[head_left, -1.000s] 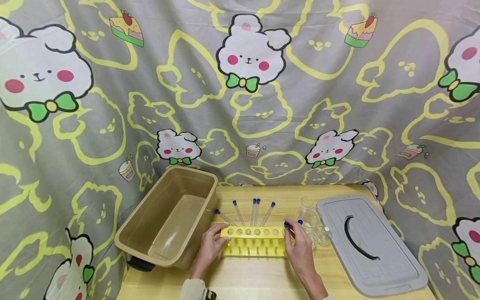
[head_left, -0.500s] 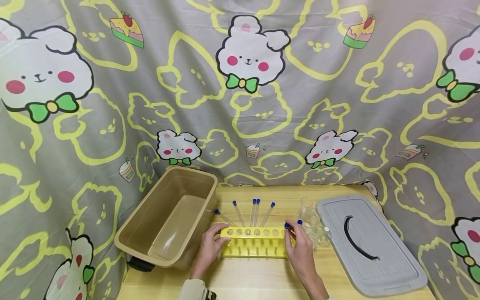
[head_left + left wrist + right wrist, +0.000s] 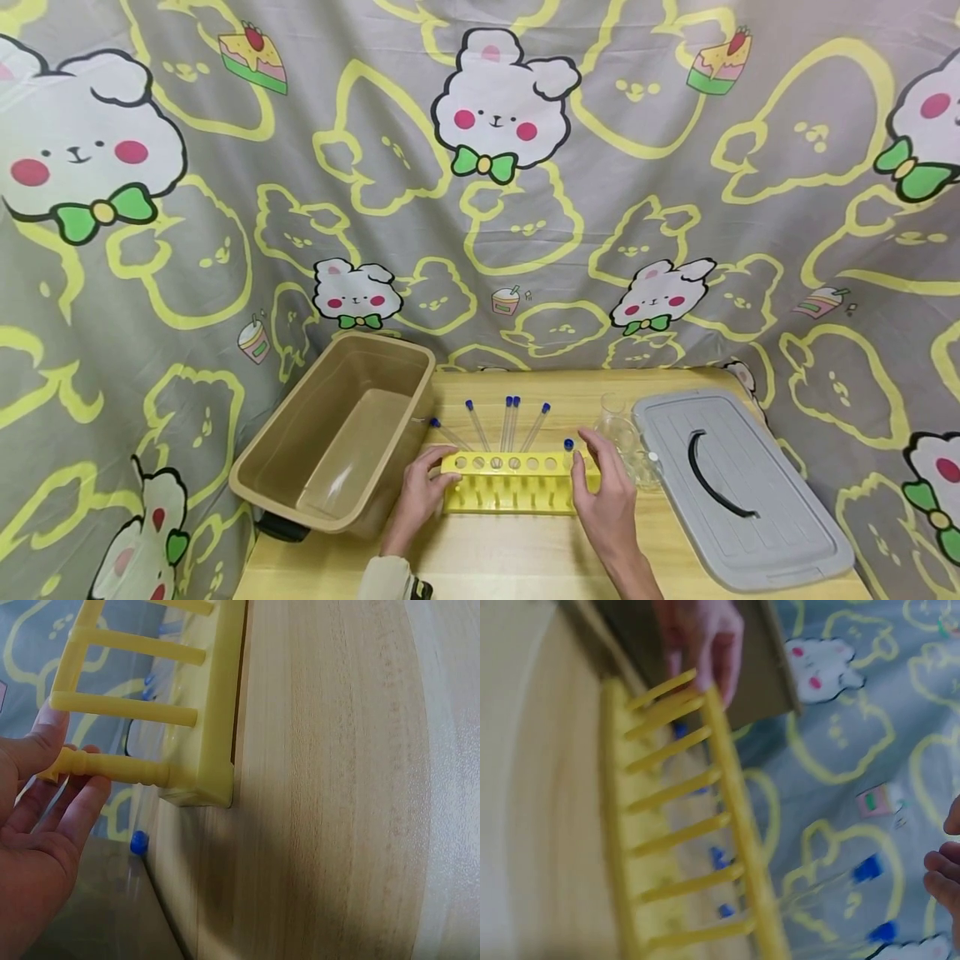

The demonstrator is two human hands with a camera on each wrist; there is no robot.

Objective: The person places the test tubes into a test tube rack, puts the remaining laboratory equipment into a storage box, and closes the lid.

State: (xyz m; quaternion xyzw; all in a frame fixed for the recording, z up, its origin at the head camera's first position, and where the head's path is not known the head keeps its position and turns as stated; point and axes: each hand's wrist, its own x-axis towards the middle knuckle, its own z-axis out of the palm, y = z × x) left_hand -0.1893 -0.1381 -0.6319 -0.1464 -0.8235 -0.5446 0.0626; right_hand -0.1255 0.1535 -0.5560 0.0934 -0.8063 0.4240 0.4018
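A yellow test tube rack (image 3: 510, 500) stands on the table in front of me. My left hand (image 3: 422, 492) holds its left end, thumb and fingers about the end post (image 3: 124, 768) in the left wrist view. Near the rack's right end my right hand (image 3: 606, 492) has its thumb and fingers apart. A blue-capped test tube (image 3: 567, 445) stands upright there. The right wrist view shows two blue caps (image 3: 868, 868) above the rack, with my right fingers (image 3: 946, 881) clear of them. Several more blue-capped test tubes (image 3: 528, 427) lie behind the rack.
A brown plastic bin (image 3: 333, 433) stands at the left, near my left hand. Clear glassware (image 3: 622, 437) stands behind my right hand, partly hidden by it. A grey lid (image 3: 742, 492) with a black handle lies at the right. Patterned cloth hangs behind the table (image 3: 495, 558).
My right hand has let go of the blue-capped test tube and spread its fingers, shifting slightly right. The left hand keeps its hold on the rack.
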